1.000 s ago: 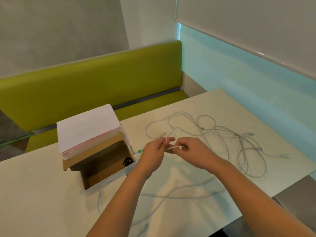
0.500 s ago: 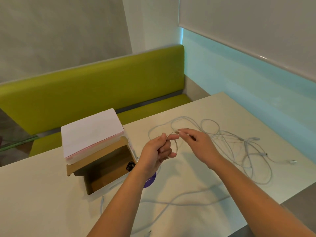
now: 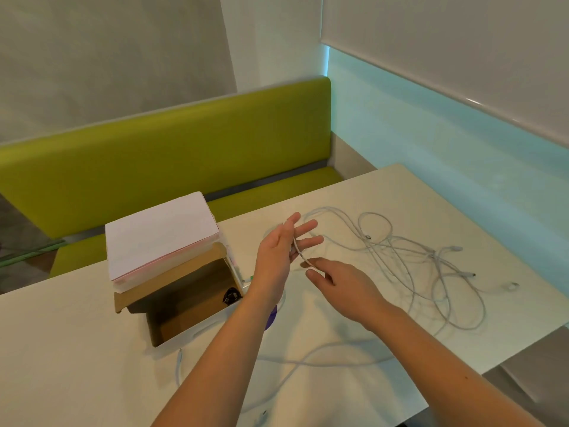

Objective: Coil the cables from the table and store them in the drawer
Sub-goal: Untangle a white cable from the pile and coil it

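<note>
My left hand point(image 3: 278, 257) is raised over the table with its fingers spread straight. The end of a thin white cable point(image 3: 298, 246) is pinned by its thumb and runs down across the palm. My right hand point(image 3: 345, 288) pinches the same cable just below, at its fingertips. A tangle of white cables point(image 3: 415, 263) lies on the table to the right. Another white cable point(image 3: 308, 362) trails along the near side under my arms. The open drawer point(image 3: 197, 329) of a small box stands to the left, with a black item point(image 3: 231, 297) inside.
A white paper stack point(image 3: 160, 232) lies on top of the drawer box. Something purple point(image 3: 272, 315) peeks out under my left forearm. A green bench point(image 3: 169, 149) runs behind the white table point(image 3: 77, 349), whose right edge is close to the cable tangle.
My left hand has opened its fingers and lifted. My right hand has dropped from beside the left fingertips to below them, drawing the cable down across the left palm.
</note>
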`<state>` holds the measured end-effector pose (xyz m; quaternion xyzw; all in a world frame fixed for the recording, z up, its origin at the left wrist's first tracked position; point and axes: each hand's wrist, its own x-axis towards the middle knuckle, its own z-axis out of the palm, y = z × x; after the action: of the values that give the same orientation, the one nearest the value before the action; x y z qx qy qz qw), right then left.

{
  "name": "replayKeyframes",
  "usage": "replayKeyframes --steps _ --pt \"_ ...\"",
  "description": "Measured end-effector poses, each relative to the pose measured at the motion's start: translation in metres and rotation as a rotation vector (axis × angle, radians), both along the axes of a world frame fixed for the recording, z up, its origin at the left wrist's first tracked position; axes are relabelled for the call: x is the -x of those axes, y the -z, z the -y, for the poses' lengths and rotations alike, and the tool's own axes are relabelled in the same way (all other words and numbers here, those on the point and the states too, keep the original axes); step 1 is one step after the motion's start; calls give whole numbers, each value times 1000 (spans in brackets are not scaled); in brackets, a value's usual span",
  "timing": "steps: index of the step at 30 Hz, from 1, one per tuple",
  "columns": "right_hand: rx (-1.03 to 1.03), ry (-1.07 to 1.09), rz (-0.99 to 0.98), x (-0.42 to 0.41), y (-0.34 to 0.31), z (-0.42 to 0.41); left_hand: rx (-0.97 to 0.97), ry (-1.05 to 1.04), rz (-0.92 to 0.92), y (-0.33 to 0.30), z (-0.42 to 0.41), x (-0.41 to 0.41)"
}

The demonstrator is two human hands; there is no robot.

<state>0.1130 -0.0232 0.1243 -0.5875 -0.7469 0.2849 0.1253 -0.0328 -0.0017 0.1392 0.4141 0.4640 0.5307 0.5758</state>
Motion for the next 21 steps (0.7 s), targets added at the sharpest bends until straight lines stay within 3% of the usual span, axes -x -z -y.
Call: replayKeyframes --steps 3,8,14,18,21 --pt "-14 36 -30 -2 -2 0 -60 -16 -207 6 -3 -7" --pt "-29 127 -44 -18 -14 -6 -152 118 -721 22 -2 -11" --pt "-99 137 -235 -40 -20 -22 -166 258 -879 19 4 -17" --pt "-130 160 -349 -46 -19 -33 -105 233 -733 11 -2 -25" --pt "-140 200 -349 -59 -12 -44 3 160 -392 5 -8 -30"
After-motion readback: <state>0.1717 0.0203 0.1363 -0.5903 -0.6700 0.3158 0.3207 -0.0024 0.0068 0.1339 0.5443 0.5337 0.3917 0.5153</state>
